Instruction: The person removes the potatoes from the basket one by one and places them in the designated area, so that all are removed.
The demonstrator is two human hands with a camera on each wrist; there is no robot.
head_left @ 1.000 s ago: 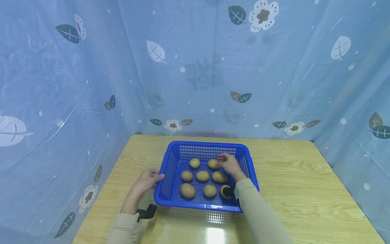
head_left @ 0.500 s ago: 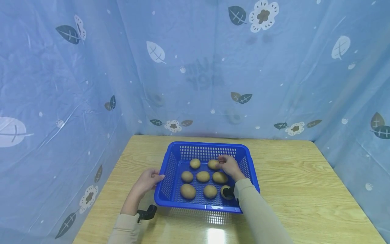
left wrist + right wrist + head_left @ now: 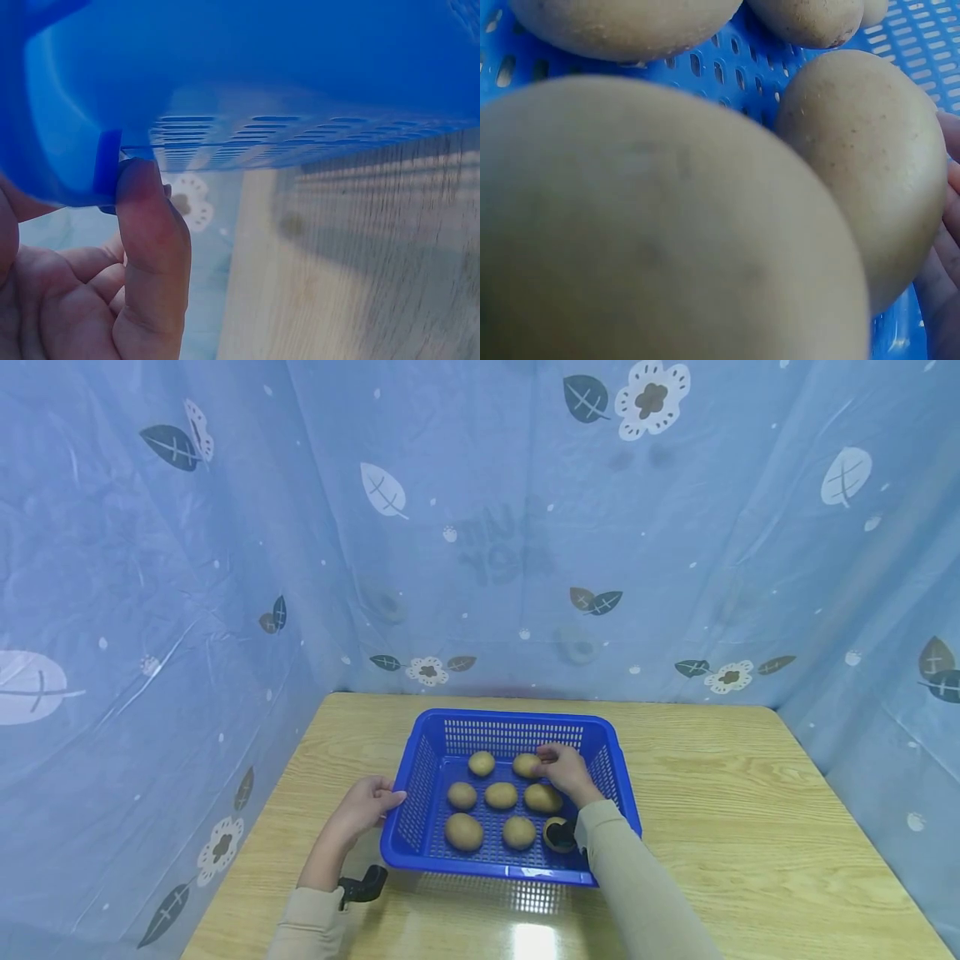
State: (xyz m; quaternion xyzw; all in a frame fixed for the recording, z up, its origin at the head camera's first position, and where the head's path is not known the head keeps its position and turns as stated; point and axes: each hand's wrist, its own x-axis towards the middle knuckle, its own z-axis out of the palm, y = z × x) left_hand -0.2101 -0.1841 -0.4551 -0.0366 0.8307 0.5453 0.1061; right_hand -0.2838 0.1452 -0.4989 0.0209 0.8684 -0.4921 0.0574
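Observation:
A blue plastic basket (image 3: 517,714) with perforated sides stands on the table and holds several brown potatoes, laid out in rough rows. My left hand (image 3: 363,806) grips its left rim between thumb and fingers; the left wrist view shows a fingertip (image 3: 150,225) against the blue edge. Inside the basket at the right, my right hand (image 3: 566,770) has its fingers bent at the right end of a back-row potato (image 3: 526,766). Whether they pinch it is hidden. Beneath that hand lies a middle-row potato (image 3: 543,797). Fingers (image 3: 949,217) show beside a potato (image 3: 866,165) in the right wrist view.
A light wooden table (image 3: 735,793) extends on both sides of the basket. Blue patterned curtains (image 3: 480,568) hang behind and at the sides. A black wrist mount (image 3: 561,835) overlaps the front-right potato; another wrist mount (image 3: 363,885) sits on the left arm.
My right hand has dipped slightly over the back-row potato. The left hand stays on the basket rim, and the potatoes keep their places.

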